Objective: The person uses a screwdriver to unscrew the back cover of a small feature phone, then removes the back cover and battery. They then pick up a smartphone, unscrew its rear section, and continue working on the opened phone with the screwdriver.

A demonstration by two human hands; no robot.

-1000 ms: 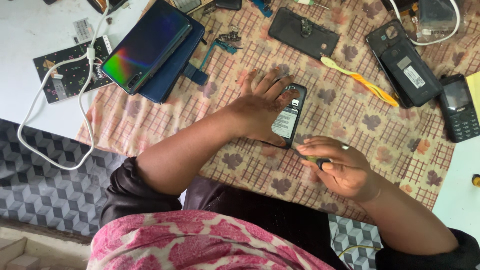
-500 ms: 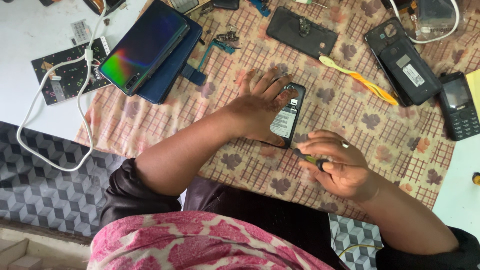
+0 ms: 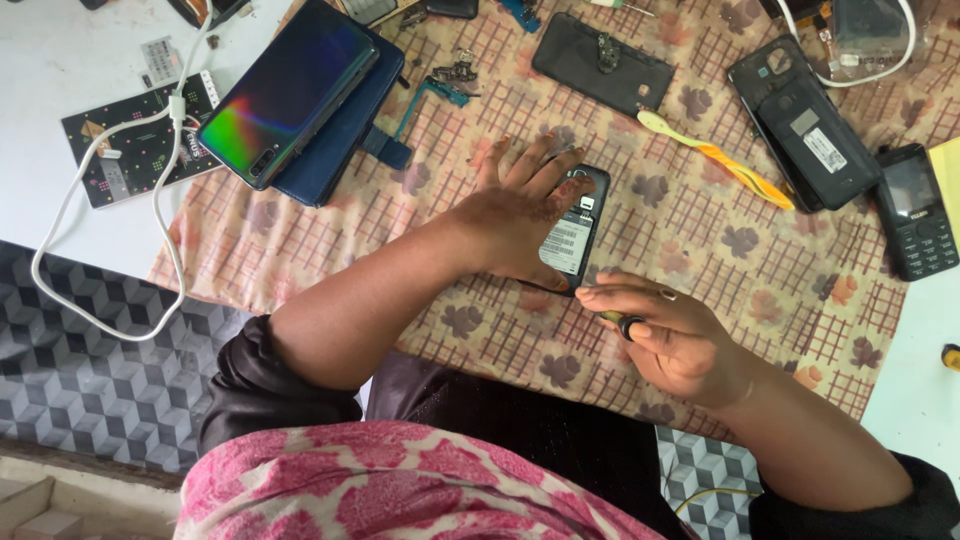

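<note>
— Under the left hand (image 3: 520,215), what's being pinned down?

— An opened black phone (image 3: 572,235), back cover off, flat on the checked cloth (image 3: 700,230). The palm and spread fingers press on it, likely so it cannot slide while it is worked on. That grip lies flat and open over the phone rather than curled round it.

— And the right hand (image 3: 675,335)?

— Just beside the phone's near end, its grip pinched together on a small dark tool (image 3: 622,322); how the tip stands I cannot tell.

— What lies around that grip?

— Beyond it, a yellow pry stick (image 3: 715,158), a second opened phone (image 3: 805,125) and a keypad phone (image 3: 912,212). Well off past the left hand, a shiny smartphone (image 3: 285,95) rests on a blue case (image 3: 335,150), with a white cable (image 3: 110,215) looping nearby.

— The surface?

— A white desk (image 3: 60,70) carries the cloth, probably to stop small parts rolling; grey patterned floor (image 3: 80,390) shows below its edge.
</note>
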